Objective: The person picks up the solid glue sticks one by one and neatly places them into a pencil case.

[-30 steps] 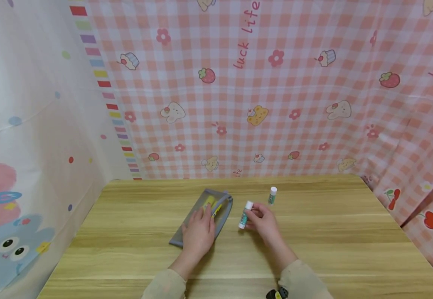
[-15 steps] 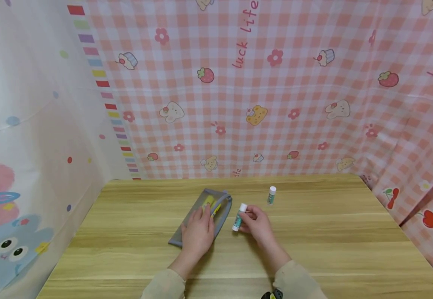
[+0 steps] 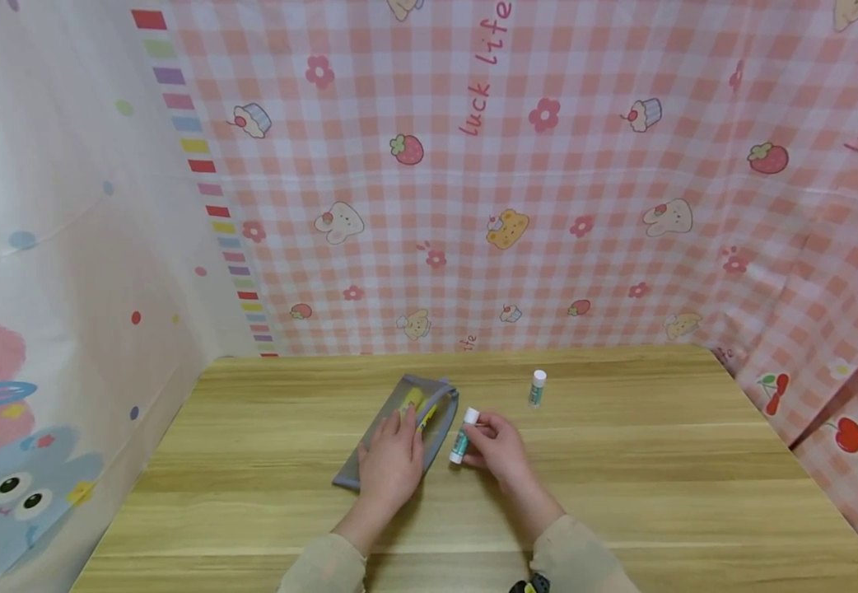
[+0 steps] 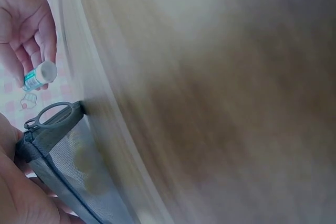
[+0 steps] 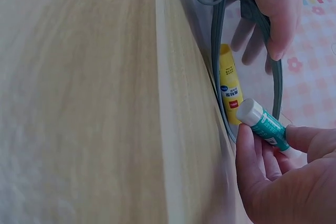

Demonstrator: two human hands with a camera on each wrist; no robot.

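A grey mesh zip pouch (image 3: 370, 449) lies slantwise on the table. My left hand (image 3: 392, 461) lies over it and grips an edge of its mouth. In the right wrist view, the two zipper sides of the pouch (image 5: 217, 40) stand apart, with a yellow tube (image 5: 231, 85) inside. My right hand (image 3: 501, 449) pinches a green-and-white glue stick (image 3: 463, 436) between thumb and fingers, just right of the pouch mouth. The glue stick's white cap (image 5: 249, 111) points toward the opening in the right wrist view. A similar glue stick (image 3: 538, 389) stands upright farther back.
The wood-grain table (image 3: 659, 461) reaches back to a pink checked cloth (image 3: 592, 181). A white patterned cloth (image 3: 66, 206) hangs at the left. A ring pull (image 4: 55, 115) sits at the pouch's zipper end. Something black and yellow (image 3: 529, 585) shows by the right sleeve.
My right hand has moved left with the glue stick, bringing it close to the pouch mouth. The left hand and pouch stay in place, and so does the standing glue stick.
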